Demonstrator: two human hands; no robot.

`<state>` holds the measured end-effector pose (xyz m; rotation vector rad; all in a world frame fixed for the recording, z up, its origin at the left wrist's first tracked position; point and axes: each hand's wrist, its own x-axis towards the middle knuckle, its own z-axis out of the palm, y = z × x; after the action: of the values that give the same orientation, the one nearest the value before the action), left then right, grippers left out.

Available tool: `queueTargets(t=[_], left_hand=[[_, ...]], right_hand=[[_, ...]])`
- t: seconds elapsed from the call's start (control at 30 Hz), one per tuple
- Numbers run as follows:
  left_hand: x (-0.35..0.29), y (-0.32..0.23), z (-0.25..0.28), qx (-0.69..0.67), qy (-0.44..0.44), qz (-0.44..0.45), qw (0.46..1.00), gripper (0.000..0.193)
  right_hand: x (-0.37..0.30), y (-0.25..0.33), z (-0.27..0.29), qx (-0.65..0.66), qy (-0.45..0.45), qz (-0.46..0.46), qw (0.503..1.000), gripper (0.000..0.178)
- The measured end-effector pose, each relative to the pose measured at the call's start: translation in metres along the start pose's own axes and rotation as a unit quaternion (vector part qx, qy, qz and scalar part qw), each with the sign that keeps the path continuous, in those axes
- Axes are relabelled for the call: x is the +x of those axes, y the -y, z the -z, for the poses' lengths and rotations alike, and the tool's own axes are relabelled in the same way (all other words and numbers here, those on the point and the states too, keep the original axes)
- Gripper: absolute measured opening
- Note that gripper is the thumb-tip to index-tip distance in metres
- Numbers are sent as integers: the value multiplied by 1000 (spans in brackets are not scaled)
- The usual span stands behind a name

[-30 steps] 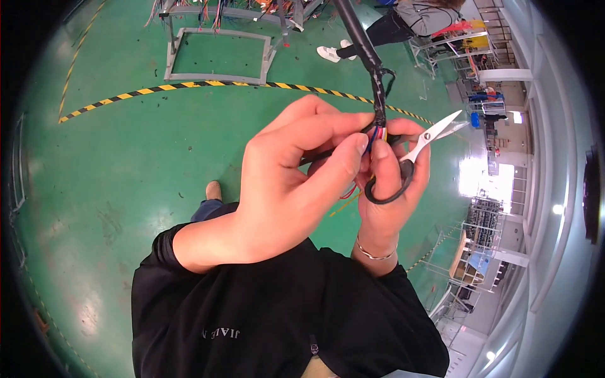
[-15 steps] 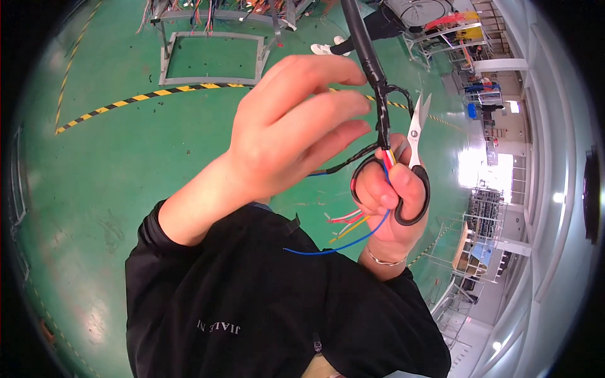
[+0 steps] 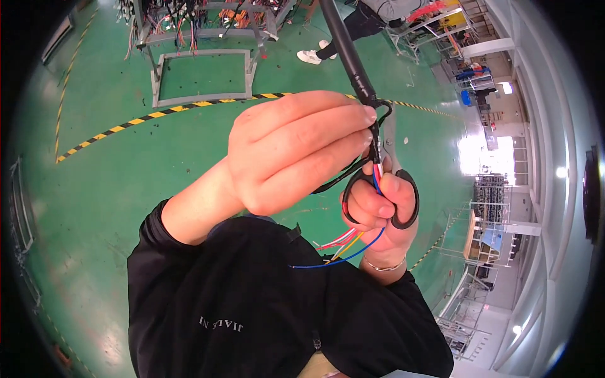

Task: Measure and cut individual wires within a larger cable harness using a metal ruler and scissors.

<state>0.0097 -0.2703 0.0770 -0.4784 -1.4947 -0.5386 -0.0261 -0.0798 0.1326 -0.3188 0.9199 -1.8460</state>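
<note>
A black-wrapped wire harness (image 3: pixel 348 58) runs down from the top edge between my hands. My left hand (image 3: pixel 293 148) is closed on its taped lower part, fingertips pressed together there, with the thumb hidden. Just below, my right hand (image 3: pixel 378 205) grips the loose-wire end and also holds scissors with black handles (image 3: pixel 414 205). Their blades point up behind the harness, partly hidden. Red, white, yellow and blue wires (image 3: pixel 340 259) hang out under the right hand. One thin taped branch (image 3: pixel 343 176) slants down-left behind my left hand; another branch (image 3: pixel 386 113) curls at the right.
Beyond my hands is a green floor (image 3: pixel 113 208) with a yellow-and-black striped line (image 3: pixel 157 114). A grey metal frame rack (image 3: pixel 201 53) with hanging wire bundles stands at the far left. A person in white shoes (image 3: pixel 309 57) is near the top, beside shelving (image 3: pixel 441 28).
My left hand's spread fingers have closed onto the taped part of the harness. The scissors' blades have swung from the right to behind the harness. The whole view has shifted slightly.
</note>
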Motion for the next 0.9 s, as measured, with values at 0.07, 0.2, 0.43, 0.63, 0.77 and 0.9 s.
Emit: queueTargets(t=[0.07, 0.2, 0.43, 0.63, 0.77, 0.9], left_hand=[[3, 1, 0, 4, 3, -17, 1000, 30], [6, -6, -5, 21, 14, -63, 998, 26], [15, -7, -7, 17, 24, -97, 995, 24], [22, 1, -7, -5, 44, -130, 991, 25], [25, 4, -5, -14, 55, -134, 989, 26], [22, 9, -9, -49, 46, -96, 993, 28]], right_hand=[[-2, 2, -3, -4, -17, -9, 1000, 18], [-16, 2, -2, -14, -39, -6, 999, 19], [-22, 2, -6, -47, -50, 4, 998, 23], [-24, 3, -13, -117, -90, 40, 988, 25], [-25, 3, -15, -133, -94, 64, 985, 25], [-22, 3, -13, -128, -84, 60, 986, 25]])
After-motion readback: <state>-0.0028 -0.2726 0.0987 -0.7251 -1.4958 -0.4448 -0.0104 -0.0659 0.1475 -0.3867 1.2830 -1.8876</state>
